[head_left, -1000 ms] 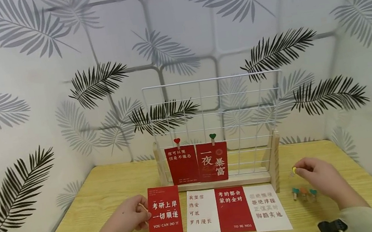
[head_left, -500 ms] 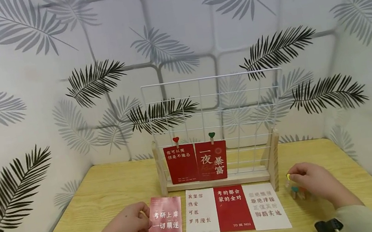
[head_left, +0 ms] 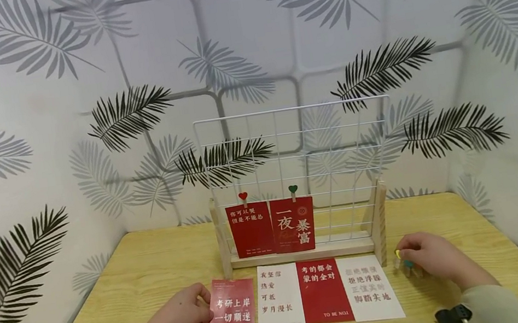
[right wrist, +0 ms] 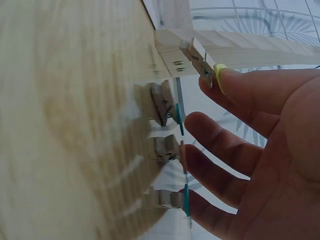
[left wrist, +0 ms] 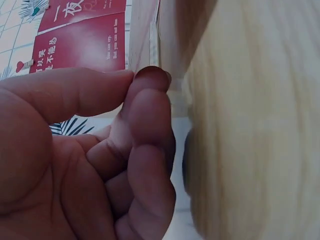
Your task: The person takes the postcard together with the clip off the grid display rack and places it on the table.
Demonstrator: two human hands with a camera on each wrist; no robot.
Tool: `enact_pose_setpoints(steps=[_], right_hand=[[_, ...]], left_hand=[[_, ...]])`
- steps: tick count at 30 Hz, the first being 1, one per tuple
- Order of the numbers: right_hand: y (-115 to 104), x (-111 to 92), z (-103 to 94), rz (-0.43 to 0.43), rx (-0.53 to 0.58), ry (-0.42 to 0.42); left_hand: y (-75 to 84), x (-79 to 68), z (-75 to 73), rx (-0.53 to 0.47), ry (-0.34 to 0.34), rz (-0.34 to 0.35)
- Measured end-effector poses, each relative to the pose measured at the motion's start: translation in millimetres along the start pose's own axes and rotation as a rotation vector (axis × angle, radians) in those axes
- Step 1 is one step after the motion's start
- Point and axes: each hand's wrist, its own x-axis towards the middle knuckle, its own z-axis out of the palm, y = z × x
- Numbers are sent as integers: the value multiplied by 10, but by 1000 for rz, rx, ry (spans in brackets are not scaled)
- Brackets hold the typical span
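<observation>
In the head view, my left hand [head_left: 186, 314] pinches the left edge of a red card [head_left: 228, 317] with white lettering, close over the table. The left wrist view shows the thumb meeting the index finger [left wrist: 150, 110], the card hidden behind them. My right hand [head_left: 434, 258] holds a small wooden clothespin [right wrist: 201, 59] with a yellow top [right wrist: 219, 77] between thumb and index finger. Beside its other fingers stand wooden clothespins: a teal-topped one [right wrist: 162, 102], an orange-topped one [right wrist: 166, 149] and another teal-topped one [right wrist: 170, 199].
A white wire grid [head_left: 329, 165] on a wooden stand [head_left: 302, 256] rises behind. Two red cards hang from it, the left one [head_left: 251, 234] by a red heart clip [head_left: 243, 197], the other by a green heart clip [head_left: 293, 190]. White [head_left: 280, 313] and red cards [head_left: 323, 298] lie in front.
The red card at my left hand has gone from tilted up to lying flatter, its lower edge closer to me. My right hand has moved left and slightly down with the yellow-topped clothespin.
</observation>
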Motion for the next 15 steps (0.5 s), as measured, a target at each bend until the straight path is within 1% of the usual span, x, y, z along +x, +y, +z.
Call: enact_pose_setpoints(steps=[6,12,15], right_hand=[[31,41,51,8,-76,-1],[0,85,80,-39,-208,14],[-19,89,86,-46,-226,17]], left_hand=[[22,1,29,1,-14,-16],[31,3,38,-5,-21,-34],[33,1,36,-4,-23,-41]])
